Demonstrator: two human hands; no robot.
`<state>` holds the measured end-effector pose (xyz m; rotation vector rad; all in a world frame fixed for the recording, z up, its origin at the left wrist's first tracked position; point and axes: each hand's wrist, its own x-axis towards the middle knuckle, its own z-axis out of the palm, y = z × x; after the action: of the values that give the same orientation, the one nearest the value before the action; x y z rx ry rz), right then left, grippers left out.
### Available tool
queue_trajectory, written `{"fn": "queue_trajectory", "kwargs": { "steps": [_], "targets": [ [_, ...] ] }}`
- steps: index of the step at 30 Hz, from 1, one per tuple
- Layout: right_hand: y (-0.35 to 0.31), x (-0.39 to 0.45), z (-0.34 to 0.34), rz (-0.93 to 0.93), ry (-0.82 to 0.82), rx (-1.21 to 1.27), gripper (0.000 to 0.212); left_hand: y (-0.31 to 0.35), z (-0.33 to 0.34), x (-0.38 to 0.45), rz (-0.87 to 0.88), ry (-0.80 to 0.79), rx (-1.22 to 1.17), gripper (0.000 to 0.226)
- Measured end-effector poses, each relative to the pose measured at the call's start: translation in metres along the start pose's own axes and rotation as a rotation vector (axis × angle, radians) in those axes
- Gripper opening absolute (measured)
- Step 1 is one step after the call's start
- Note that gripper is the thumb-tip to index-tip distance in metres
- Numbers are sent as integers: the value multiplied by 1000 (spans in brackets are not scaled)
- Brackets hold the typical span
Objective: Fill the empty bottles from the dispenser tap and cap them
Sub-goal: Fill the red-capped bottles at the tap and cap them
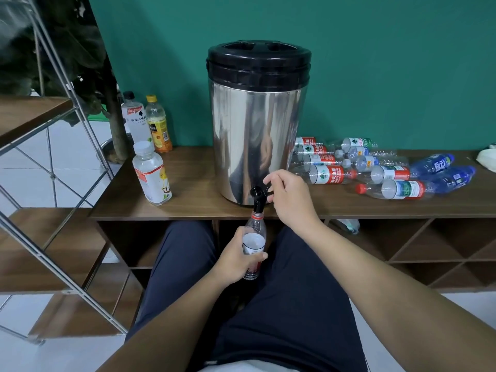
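left hand (236, 260) fingers grip bottle (254, 245) under tap (258, 198); right hand (288, 198) fingers pinch its lever.

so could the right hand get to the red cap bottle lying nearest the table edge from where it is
Probably yes: the right hand is on the tap lever, and that bottle lies uncovered to its right, with bare table between.

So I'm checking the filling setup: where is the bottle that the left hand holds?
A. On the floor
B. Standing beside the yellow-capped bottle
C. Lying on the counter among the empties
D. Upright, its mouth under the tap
D: the left hand grips the bottle upright, its neck right beneath the tap, below the counter edge.
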<state>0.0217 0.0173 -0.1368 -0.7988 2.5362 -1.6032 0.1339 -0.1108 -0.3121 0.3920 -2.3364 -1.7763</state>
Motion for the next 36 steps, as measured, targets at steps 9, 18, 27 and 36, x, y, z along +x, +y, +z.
{"fn": "queue_trajectory", "kwargs": {
  "steps": [9, 18, 27, 36],
  "targets": [
    [35, -25, 9, 208, 9, 263, 39, 2, 0, -3, 16, 9, -16, 53],
    [84, -72, 43, 186, -157, 186, 34, 15, 1, -11, 42, 33, -67, 57],
    [108, -75, 56, 218, -297, 130, 61, 15, 1, -15, 19, 40, -124, 67],
    [117, -82, 66, 198, -221, 201, 70, 9, -1, -20, -47, 52, -57, 56]
  ]
}}
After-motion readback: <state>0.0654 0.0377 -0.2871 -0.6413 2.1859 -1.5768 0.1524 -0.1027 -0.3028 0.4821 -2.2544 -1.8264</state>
